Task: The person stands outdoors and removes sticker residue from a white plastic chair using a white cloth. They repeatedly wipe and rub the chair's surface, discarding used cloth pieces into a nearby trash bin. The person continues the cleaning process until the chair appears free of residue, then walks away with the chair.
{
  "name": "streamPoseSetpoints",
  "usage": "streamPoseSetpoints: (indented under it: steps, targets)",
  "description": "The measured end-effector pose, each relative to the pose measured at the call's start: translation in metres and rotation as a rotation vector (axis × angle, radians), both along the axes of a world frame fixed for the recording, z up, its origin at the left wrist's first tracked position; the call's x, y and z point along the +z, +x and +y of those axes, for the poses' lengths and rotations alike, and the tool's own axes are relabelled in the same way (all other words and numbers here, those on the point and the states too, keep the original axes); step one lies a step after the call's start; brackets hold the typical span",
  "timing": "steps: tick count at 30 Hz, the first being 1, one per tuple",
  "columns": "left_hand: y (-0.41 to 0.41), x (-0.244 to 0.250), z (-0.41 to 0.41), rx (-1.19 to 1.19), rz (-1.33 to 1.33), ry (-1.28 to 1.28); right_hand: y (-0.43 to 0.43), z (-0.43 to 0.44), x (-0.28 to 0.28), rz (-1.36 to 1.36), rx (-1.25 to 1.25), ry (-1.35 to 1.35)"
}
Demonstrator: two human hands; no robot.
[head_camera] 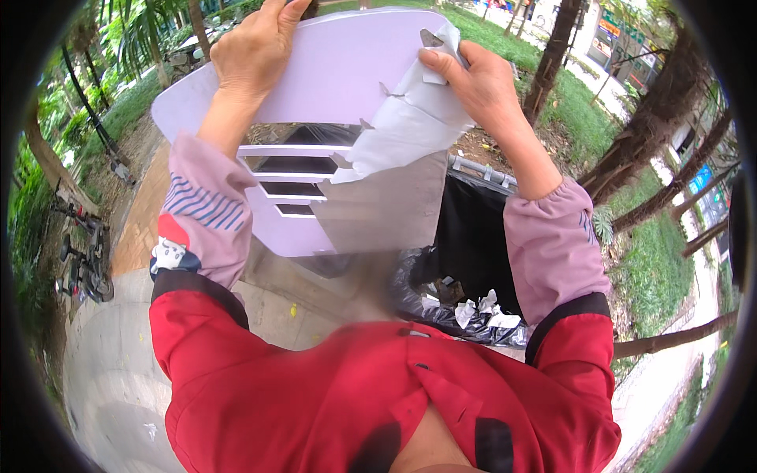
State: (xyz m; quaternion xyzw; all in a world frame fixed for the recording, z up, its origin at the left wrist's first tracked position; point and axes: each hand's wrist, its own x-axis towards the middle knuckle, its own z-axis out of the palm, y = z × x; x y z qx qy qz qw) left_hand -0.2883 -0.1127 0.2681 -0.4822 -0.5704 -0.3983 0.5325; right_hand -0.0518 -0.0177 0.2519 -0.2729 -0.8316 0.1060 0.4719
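My left hand (257,50) grips the top edge of a pale lilac flat panel (349,71) with rounded corners and several slots cut through it. Between thumb and fingers, my right hand (488,83) pinches a torn whitish sheet (408,121) near the panel's upper right corner. The sheet is folded back and hangs down over the panel with ragged edges. Below it, the panel's lower right part has a grey-brown covering (384,207) with a jagged left border. The panel is held tilted in front of me, partly over a bin lined with a black plastic bag (473,230).
White paper scraps (488,310) lie in the bag's near side. A grey rail (482,170) runs along the bin's far edge. Paving (112,331) spreads to the left, where a scooter (89,266) stands. Tree trunks (644,118) and grass (650,236) are at right.
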Motion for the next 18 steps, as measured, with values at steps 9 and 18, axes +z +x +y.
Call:
streamPoseSetpoints:
  steps: [9, 18]
  targets:
    - [0.048, 0.031, -0.005, -0.676, -0.11, -0.384, -0.03, -0.015, -0.017, 0.128, 0.33, -0.143]
    - [0.046, -0.018, 0.046, 0.004, 0.286, -0.234, -0.024, -0.037, 0.004, -0.393, -0.199, 0.317]
